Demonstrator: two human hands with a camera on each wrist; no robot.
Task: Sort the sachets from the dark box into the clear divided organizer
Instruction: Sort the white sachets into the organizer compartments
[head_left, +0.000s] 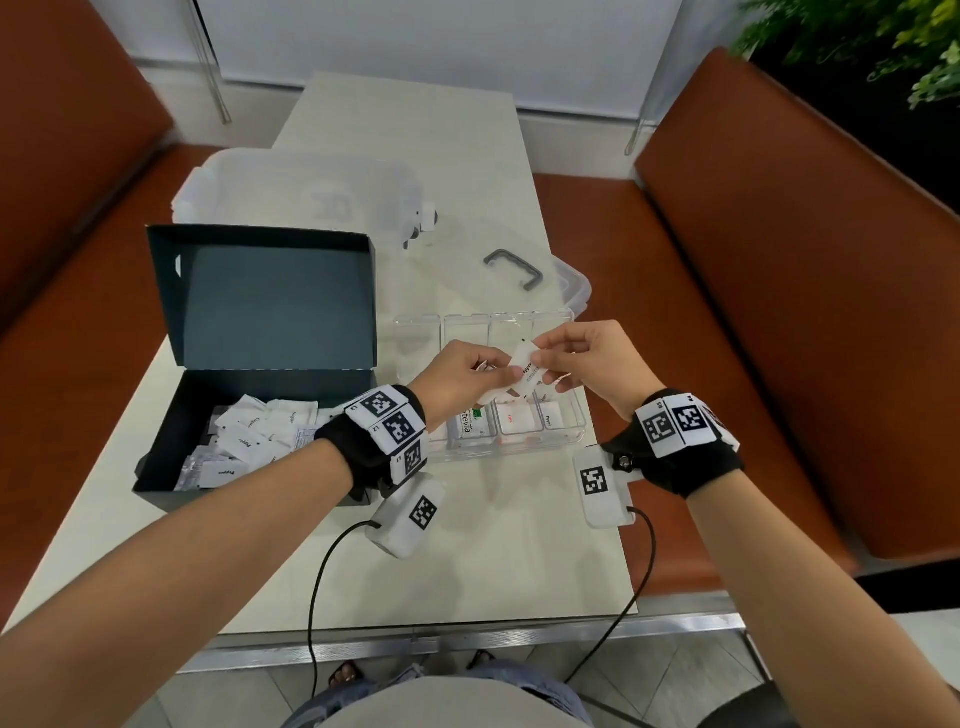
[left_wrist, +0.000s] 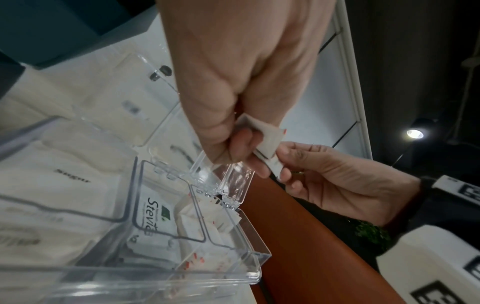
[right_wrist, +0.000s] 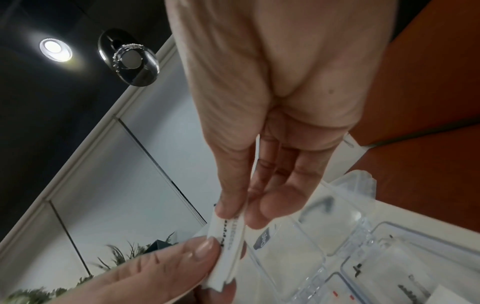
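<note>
Counter (head_left: 483, 561): pale top with a metal near edge; it carries the dark box on its left side and the clear organizer near its right edge.
Dark box (head_left: 260, 291): lid stands open at the far side; the tray still holds a loose heap of white sachets (head_left: 249, 436), some printed "Sugar" and "Pepper", lying at mixed angles.
Clear storage bin (head_left: 291, 182): sits at the far end of the counter, behind the dark box; not part of the sort as far as I can judge.
Clear divided organizer (head_left: 519, 447): lid hinged open toward the far side. Near-row compartments already hold sachets: a "Stevia" pack (left_wrist: 155, 214), red-printed ones beside it, and a white one toward the right edge. The left wrist view also shows a "Sugar" stack in a larger compartment.
Progress: partly done, by my estimate. Several compartments are stocked, yet many sachets remain in the box, so a good share of the sort is left.
Left hand (head_left: 457, 374): fingers curled, pinching the lower end of the held sachet.
Right hand (head_left: 582, 358): thumb and fingers pinching the upper end of the same sachet.
Held sachet (head_left: 522, 371): in the air above the middle of the organizer, touching no compartment. Long axis runs on a diagonal, its upper end toward the far right corner of the counter, its lower end toward the near left. Printed face turned up toward the head camera; the text is too blurred to read, so the target compartment cannot be told.
</note>
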